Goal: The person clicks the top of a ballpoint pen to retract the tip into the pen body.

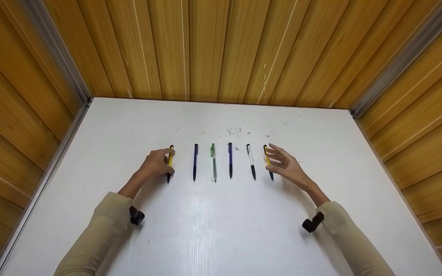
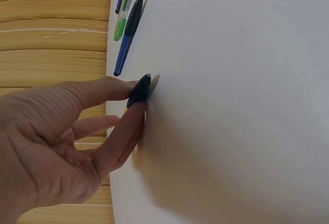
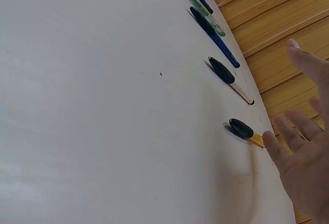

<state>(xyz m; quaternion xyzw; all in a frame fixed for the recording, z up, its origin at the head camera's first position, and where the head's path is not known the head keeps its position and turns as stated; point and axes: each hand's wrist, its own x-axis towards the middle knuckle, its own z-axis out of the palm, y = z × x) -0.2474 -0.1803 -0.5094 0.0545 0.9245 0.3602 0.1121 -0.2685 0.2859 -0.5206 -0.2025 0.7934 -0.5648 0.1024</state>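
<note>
Several pens lie in a spaced row, tips toward me, on the white table. My left hand (image 1: 155, 163) pinches the leftmost, a yellow pen with black ends (image 1: 170, 159); its dark grip (image 2: 139, 91) shows between thumb and fingers in the left wrist view. At the row's right end, my right hand (image 1: 288, 167) hovers beside another yellow pen (image 1: 266, 150), fingers spread and loosely bent, partly covering it. Between them lie a blue pen (image 1: 195, 161), a clear green pen (image 1: 213, 161), a second blue pen (image 1: 230, 159) and a white pen with a black grip (image 1: 250, 155).
The white table (image 1: 205, 230) meets yellow-brown wood-look panels (image 1: 205, 50) at the back and sides. Dark smudges (image 1: 234, 132) mark its surface behind the row. Black wrist mounts (image 1: 136, 216) stick out at both sleeves.
</note>
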